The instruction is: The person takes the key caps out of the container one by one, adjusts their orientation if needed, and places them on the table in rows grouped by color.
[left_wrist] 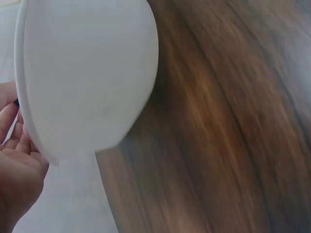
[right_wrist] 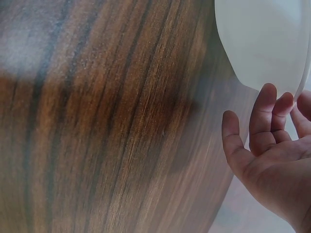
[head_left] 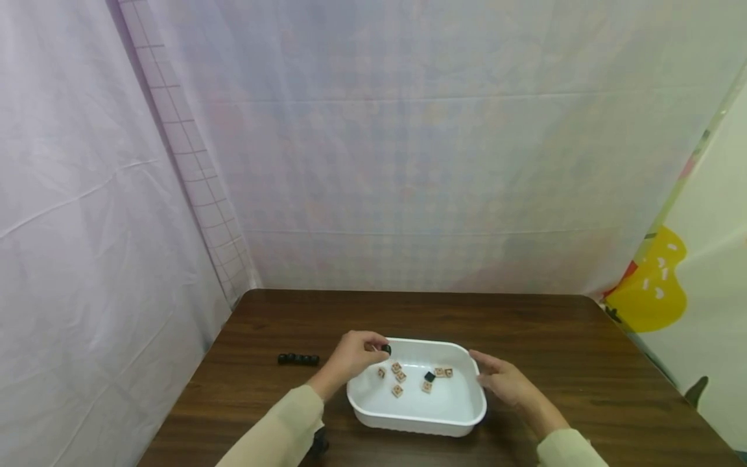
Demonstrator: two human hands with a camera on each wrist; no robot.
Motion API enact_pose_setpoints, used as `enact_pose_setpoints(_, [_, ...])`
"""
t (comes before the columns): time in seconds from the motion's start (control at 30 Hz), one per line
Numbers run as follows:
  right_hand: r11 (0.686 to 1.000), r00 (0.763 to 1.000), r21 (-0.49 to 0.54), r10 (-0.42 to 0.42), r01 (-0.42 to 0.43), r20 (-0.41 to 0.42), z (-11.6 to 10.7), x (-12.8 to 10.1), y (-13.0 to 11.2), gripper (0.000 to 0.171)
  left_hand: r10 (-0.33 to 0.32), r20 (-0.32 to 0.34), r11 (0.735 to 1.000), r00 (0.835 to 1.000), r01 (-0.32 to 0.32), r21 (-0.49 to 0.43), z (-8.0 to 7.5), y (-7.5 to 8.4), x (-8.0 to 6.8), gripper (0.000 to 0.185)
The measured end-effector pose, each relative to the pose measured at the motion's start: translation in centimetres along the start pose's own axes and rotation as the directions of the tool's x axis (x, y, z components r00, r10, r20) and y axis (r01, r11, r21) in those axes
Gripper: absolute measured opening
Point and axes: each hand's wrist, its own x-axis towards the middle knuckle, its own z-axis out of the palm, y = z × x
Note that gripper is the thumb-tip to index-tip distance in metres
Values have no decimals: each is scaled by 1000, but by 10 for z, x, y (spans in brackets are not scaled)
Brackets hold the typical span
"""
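Observation:
A white plastic tub [head_left: 443,410] stands on the dark wooden table [head_left: 554,337]. Several small wooden tiles [head_left: 397,390] and one black cube [head_left: 429,376] lie in it. My left hand [head_left: 355,356] is at the tub's far left corner and pinches a small black cube [head_left: 386,349] over the rim. My right hand [head_left: 500,379] lies against the tub's right side with its fingers relaxed. In the left wrist view the tub's outer wall [left_wrist: 87,73] fills the top left beside my left hand [left_wrist: 14,165]. The right wrist view has my right hand [right_wrist: 272,155] open beside the tub [right_wrist: 265,39].
A short row of joined black cubes [head_left: 298,359] lies on the table left of the tub. White cloth [head_left: 87,227] hangs close on the left and behind. A sheet with a yellow shape [head_left: 649,293] closes the right side.

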Motion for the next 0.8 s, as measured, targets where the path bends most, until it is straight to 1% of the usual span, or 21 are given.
enact_pose_setpoints(0.1, [1000, 1000, 1, -10, 10, 4, 0, 1, 1, 56, -27, -2, 1000, 1000, 27, -2, -8, -4, -2, 20])
enact_pose_setpoints(0.4, [1000, 1000, 2, -3, 3, 9, -1, 2, 3, 56, -41, -24, 999, 999, 41, 3, -31, -18, -9, 23])
enact_pose_setpoints(0.53, [1000, 1000, 4, -3, 3, 10, -1, 2, 4, 57, -51, -51, 998, 997, 49, -31, -41, -25, -14, 24])
enact_pose_setpoints(0.73, [1000, 1000, 2, 23, -23, 3, 0, 2, 2, 57, -42, -116, 997, 992, 33, -74, -56, -42, -22, 21])
enact_pose_setpoints(0.8, [1000, 1000, -4, 28, -28, 4, 0, 1, 1, 57, -61, -132, 996, 989, 51, -75, -62, -49, -24, 20])
